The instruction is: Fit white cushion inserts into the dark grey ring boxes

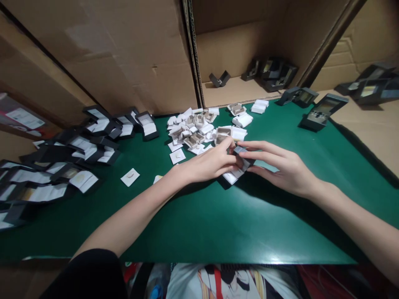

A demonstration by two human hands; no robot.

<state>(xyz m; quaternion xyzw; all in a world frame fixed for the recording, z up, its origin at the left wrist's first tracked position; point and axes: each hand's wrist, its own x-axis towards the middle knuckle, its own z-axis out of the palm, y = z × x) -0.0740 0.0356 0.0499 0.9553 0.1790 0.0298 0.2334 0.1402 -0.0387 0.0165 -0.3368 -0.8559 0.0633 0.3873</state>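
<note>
Between my hands, a small black jewelry box (231,178) with a pale inside stands open and tilted just above the green table. My right hand (283,168) holds it from the right, its fingers over the upper side and the thumb lower down. My left hand (213,162) reaches over from the left with bent, closed fingers at the inside of the box; whatever they pinch is hidden. Just behind my left hand lies a heap of white and beige box inserts (196,128). A white card (177,156) with a small mark lies at the heap's front edge.
Many open black boxes (84,145) with white insides crowd the left of the green table (199,224). Another white card (130,177) lies nearer. More black boxes (324,112) stand at the right and inside the cardboard compartment (230,41). Cardboard walls close off the back.
</note>
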